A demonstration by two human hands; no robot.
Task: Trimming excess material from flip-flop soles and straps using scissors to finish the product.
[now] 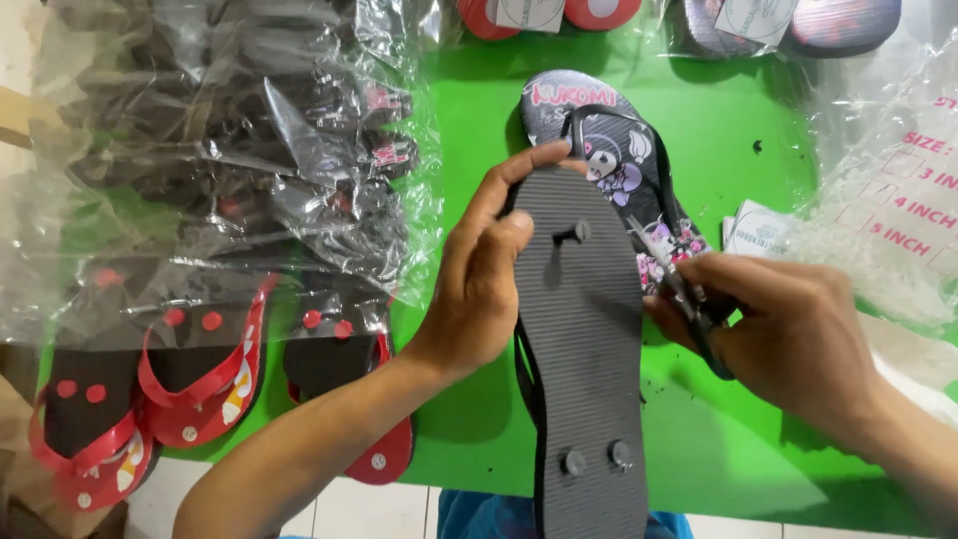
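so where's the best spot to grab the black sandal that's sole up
Probably the toe end, from the left edge. The black sandal lies sole up, long and flat, and its left rim there is where the left hand already pinches it, thumb on the ribbed sole, fingers over the tip. The right edge is crowded by the right hand and the printed sandal.

Sandal workshop, bagged flip-flops stacked on green table, loose red pairs
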